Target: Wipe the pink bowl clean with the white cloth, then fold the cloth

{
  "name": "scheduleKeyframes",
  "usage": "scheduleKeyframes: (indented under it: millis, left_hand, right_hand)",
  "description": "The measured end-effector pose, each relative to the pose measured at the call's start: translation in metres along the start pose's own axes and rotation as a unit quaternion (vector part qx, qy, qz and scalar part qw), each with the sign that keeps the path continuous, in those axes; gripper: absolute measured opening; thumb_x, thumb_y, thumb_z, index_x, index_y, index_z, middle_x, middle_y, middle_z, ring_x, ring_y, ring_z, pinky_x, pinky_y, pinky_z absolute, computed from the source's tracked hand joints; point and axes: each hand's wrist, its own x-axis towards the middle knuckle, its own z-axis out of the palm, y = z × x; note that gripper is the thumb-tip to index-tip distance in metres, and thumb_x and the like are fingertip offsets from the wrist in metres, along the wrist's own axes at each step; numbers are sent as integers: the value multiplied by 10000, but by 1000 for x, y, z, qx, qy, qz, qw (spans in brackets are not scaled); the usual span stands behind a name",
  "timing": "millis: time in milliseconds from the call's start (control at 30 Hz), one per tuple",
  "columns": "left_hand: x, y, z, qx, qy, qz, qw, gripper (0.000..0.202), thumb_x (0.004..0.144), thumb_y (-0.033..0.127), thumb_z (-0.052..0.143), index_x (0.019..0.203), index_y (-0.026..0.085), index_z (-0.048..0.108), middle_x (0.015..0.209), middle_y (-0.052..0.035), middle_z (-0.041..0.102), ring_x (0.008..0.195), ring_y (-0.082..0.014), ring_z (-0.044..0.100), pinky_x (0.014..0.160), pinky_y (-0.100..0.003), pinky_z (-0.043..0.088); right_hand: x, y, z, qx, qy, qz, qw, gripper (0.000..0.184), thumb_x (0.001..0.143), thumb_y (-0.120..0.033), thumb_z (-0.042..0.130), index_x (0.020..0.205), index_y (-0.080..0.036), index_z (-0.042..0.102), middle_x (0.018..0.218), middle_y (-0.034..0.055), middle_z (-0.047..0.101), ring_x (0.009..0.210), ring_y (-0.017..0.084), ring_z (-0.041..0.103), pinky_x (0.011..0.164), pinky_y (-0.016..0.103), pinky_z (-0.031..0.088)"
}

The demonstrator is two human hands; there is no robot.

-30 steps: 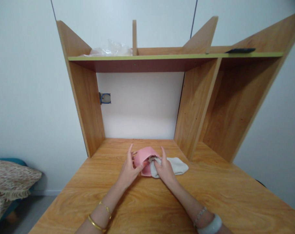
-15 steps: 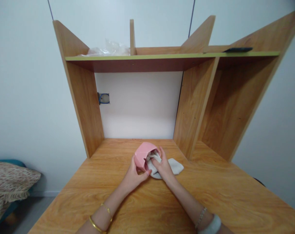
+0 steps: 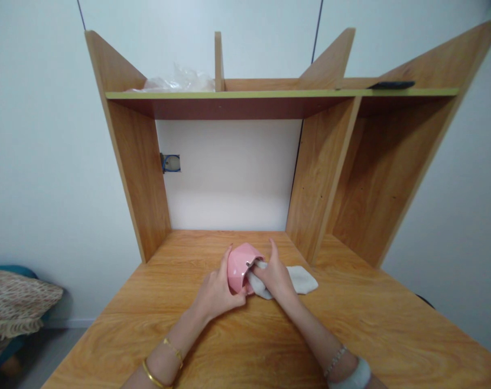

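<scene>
A pink bowl (image 3: 240, 261) is tipped on its side over the wooden desk (image 3: 245, 340), mouth turned to the right. My left hand (image 3: 215, 292) wraps round its left side and holds it. My right hand (image 3: 274, 276) is closed on a pale grey cloth (image 3: 301, 279) and presses one end of it into the bowl's mouth. The rest of the cloth trails to the right on the desk. Both wrists wear bracelets.
A wooden hutch rises at the back of the desk, with upright dividers (image 3: 312, 178) and a shelf (image 3: 270, 94). On the shelf lie a clear plastic bag (image 3: 176, 81) and a dark flat object (image 3: 391, 85). A patterned cushion (image 3: 14, 302) sits far left.
The bowl has been turned in my left hand and sits slightly lower than half a second ago. My right hand keeps working the cloth at its mouth; the cloth's free end has shifted right.
</scene>
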Motion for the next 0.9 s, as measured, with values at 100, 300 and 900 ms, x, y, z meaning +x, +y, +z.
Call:
scheduleKeyframes:
  millis: [100, 300, 900]
  left_hand:
    - [0, 0, 0, 31, -14, 35, 999, 896, 641, 372, 564, 1369, 137, 97, 797, -75, 645, 671, -253, 610, 631, -337, 458]
    - [-2, -8, -3, 51, -1, 79, 996, 874, 615, 350, 554, 1357, 200, 117, 1005, -91, 617, 741, -256, 614, 687, -348, 463]
    - [5, -14, 18, -328, -12, -35, 944, 822, 695, 452, 608, 1316, 163, 155, 1029, -85, 538, 782, -158, 556, 663, -274, 464]
  right_hand:
    - [-3, -4, -8, -118, -4, -31, 993, 823, 697, -325, 576, 1358, -112, 134, 639, 65, 640, 610, 221, 603, 534, 259, 346]
    - [-8, -4, -7, -150, -17, -143, 978, 772, 726, -306, 515, 1371, -144, 121, 646, 47, 645, 667, 239, 598, 583, 277, 354]
    - [-1, 6, 14, 208, 27, -38, 977, 652, 704, -168, 426, 1320, -145, 214, 1009, 85, 600, 887, 188, 580, 748, 303, 449]
